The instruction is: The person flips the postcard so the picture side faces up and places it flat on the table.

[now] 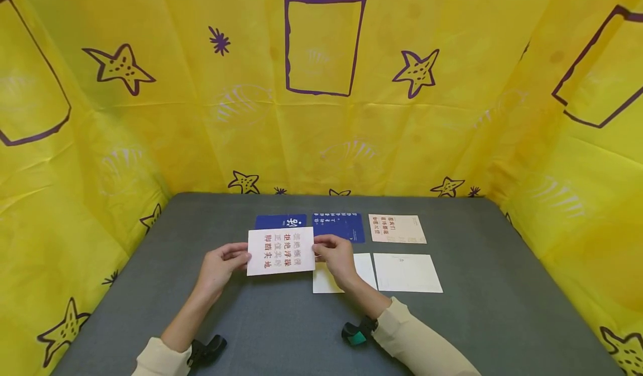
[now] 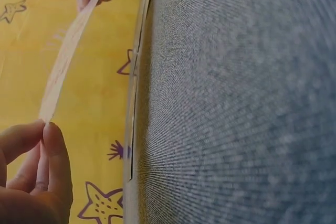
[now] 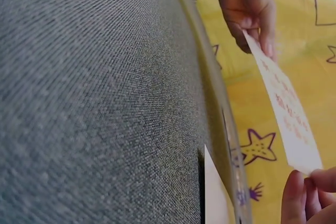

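Observation:
Between both hands, a white card (image 1: 273, 251) printed with red and grey Chinese characters is held up over the grey table. My left hand (image 1: 218, 268) pinches its left edge between thumb and fingers, and my right hand (image 1: 337, 260) pinches the right edge. In the left wrist view the card (image 2: 68, 59) is seen nearly edge-on, raised off the tabletop. The right wrist view shows its printed face (image 3: 286, 108). Behind the held card, a dark blue card (image 1: 271, 221) is partly covered by it. My right hand overlaps a blank white card (image 1: 365, 270) lying on the table.
On the grey table (image 1: 150, 309) lie another blue card (image 1: 346, 228) with white writing, a beige card (image 1: 397, 229) with brown characters, and a white card (image 1: 408, 274) with a tiny mark. Yellow patterned cloth (image 1: 321, 141) encloses the table's back and sides.

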Demonstrator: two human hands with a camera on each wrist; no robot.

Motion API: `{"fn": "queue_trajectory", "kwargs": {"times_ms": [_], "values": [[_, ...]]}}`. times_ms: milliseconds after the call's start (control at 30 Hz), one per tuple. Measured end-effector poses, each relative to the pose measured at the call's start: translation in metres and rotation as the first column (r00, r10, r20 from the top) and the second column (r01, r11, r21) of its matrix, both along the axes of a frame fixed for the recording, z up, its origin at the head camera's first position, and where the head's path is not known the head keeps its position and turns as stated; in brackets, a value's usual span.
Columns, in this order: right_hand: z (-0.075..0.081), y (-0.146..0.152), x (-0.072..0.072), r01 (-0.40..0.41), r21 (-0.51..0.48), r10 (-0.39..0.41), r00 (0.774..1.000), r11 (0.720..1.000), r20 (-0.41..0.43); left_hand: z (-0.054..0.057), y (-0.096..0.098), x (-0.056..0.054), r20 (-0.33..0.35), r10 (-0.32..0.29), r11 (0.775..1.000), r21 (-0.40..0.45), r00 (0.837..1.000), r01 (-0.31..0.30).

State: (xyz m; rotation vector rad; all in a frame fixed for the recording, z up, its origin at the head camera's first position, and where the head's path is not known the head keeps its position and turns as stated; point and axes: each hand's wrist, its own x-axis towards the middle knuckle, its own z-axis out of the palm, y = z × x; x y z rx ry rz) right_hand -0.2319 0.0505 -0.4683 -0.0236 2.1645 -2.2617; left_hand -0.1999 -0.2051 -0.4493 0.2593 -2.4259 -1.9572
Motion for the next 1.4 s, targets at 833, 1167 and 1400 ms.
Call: {"fn": "queue_trajectory", "kwargs": {"times_ms": [833,1167,1400], "values": [[-0.002,-0.008,-0.003,-0.071,0.094,0.059,0.991,0.993,0.121,-0.007,-0.010,-0.004,0.120,-0.035,0.993,-0.107,0.992,0.048],[-0.004,-0.011,0.000,-0.070,0.155,0.055,0.993,0.985,0.103,-0.010,-0.012,-0.004,0.150,-0.084,0.988,-0.113,0.985,0.101],[-0.007,-0.012,0.000,-0.093,0.193,0.069,0.990,0.977,0.125,-0.010,-0.014,-0.004,0.152,-0.107,0.987,-0.104,0.983,0.124]]}}
